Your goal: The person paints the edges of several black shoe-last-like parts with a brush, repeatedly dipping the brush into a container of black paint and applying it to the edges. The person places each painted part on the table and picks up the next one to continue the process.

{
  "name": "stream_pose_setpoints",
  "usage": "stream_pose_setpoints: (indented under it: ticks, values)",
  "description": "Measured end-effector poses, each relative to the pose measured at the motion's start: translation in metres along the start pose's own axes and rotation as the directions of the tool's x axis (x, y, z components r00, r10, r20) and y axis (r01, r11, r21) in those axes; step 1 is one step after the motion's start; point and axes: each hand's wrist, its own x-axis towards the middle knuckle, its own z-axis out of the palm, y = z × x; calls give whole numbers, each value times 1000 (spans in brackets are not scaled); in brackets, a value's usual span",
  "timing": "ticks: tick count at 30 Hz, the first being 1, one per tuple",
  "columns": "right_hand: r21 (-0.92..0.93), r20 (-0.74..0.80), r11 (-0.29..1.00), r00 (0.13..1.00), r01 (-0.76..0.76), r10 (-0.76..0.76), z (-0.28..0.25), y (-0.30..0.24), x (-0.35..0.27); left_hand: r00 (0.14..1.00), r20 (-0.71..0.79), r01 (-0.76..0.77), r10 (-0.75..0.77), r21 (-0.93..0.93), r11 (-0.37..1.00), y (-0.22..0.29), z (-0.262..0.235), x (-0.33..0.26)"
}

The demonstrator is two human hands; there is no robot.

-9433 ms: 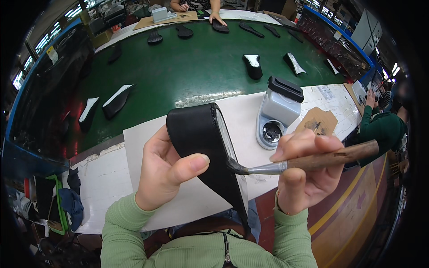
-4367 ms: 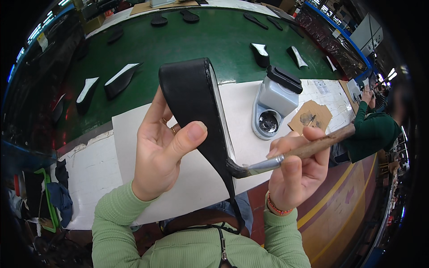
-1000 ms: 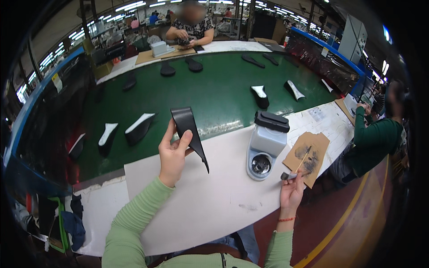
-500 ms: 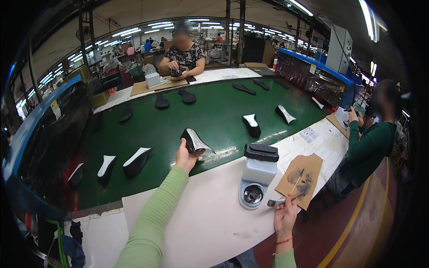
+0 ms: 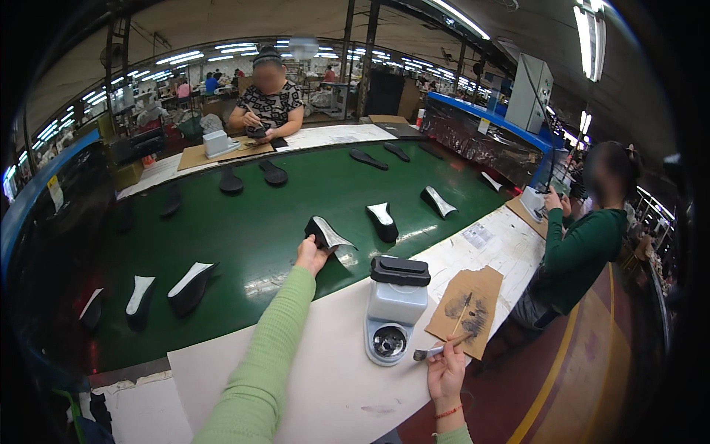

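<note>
My left hand reaches out over the green conveyor belt, its fingers closed on the heel part of a black wedge shoe sole with a whitish upper face. Whether that sole touches the belt I cannot tell. Low on the right, my right hand grips a flat brush with dark bristles by its handle. The brush is beside a grey-white dispenser bottle with a black lid and a round dark cup at its foot. Similar wedge soles stand to the right of the held one.
More wedge soles sit on the belt at left; flat black soles lie along its far side. A stained cardboard piece with a thin stick rests on the white table. One co-worker sits opposite, another at right.
My view has swung slightly right. My left hand has carried the wedge sole rightward over the belt, closer to the other soles. My right hand keeps the brush beside the dispenser.
</note>
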Motion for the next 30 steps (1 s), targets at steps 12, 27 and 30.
stream_pose_setpoints:
  ticks: [12, 27, 30]
  values:
    - [-37, -9, 999, 999, 37, -38, 1, -1, -2, 716, 339, -275, 610, 941, -199, 56, -20, -51]
    - [17, 45, 1000, 999, 21, -21, -1, 2, -2, 815, 130, 259, 565, 791, -554, 229, -80, -246]
    - [15, 50, 999, 998, 30, -30, -2, 2, -2, 737, 299, 175, 607, 783, -598, 210, -71, -231]
